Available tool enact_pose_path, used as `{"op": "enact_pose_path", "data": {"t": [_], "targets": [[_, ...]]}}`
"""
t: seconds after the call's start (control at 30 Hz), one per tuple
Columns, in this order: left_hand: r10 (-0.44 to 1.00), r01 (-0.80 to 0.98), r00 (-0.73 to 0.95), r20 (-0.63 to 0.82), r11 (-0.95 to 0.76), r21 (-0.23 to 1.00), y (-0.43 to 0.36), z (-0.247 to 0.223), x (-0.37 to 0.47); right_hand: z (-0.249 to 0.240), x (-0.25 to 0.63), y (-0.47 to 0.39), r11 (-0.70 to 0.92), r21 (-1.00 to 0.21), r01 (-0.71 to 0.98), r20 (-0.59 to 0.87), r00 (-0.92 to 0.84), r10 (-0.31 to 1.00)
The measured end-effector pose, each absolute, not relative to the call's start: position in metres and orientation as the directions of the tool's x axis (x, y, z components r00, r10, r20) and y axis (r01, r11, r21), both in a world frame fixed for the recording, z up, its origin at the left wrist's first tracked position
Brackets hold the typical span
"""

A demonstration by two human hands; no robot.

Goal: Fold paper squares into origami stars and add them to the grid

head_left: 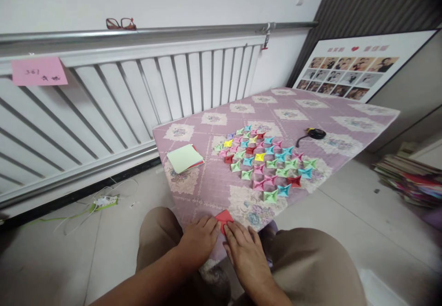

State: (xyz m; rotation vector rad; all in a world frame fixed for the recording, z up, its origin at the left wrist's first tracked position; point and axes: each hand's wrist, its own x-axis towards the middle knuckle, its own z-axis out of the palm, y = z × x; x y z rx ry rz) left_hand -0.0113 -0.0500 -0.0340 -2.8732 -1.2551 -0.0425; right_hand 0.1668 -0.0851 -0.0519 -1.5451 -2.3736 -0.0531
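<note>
A red folded paper (224,216) lies at the near corner of the table, partly covered by fingers. My left hand (201,239) presses on its left side, the fingers close together. On the right side, my right hand (244,250) has its fingertips on the same paper. Beyond them, several small folded paper pieces (259,157) in green, pink, blue, yellow and red stand in rows on the cloth. To the left sits a stack of square paper sheets (185,157), pale green on top.
The purple floral tablecloth (207,135) covers the table beside a white radiator (193,78). A black object with a cord (316,133) lies at the right. A photo board (345,66) leans behind. A power strip (105,202) is on the floor.
</note>
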Motion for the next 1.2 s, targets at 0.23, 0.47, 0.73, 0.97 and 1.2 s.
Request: {"op": "enact_pose_path", "data": {"t": [0.23, 0.47, 0.73, 0.97, 1.2], "targets": [[0.732, 0.733, 0.680, -0.028, -0.681, -0.005, -0.046, -0.032, -0.008, -0.058, 0.168, -0.093, 0.401, -0.115, 0.909, 0.175, -0.379, 0.909], [0.714, 0.714, 0.700, 0.019, -0.700, -0.015, -0.050, -0.037, -0.016, -0.084, 0.175, -0.104, 0.410, -0.031, 0.912, 0.247, -0.390, 0.887], [0.753, 0.753, 0.658, 0.022, -0.658, 0.007, -0.054, -0.036, -0.015, -0.085, 0.174, -0.110, 0.370, 0.002, 0.929, 0.234, -0.360, 0.903], [0.744, 0.744, 0.668, -0.007, -0.667, 0.042, -0.056, -0.029, -0.016, -0.083, 0.168, -0.113, 0.333, -0.007, 0.943, 0.247, -0.321, 0.914], [0.735, 0.738, 0.675, -0.072, -0.675, 0.029, -0.055, -0.023, -0.014, -0.056, 0.188, -0.094, 0.398, -0.273, 0.876, 0.257, -0.333, 0.907]]}}
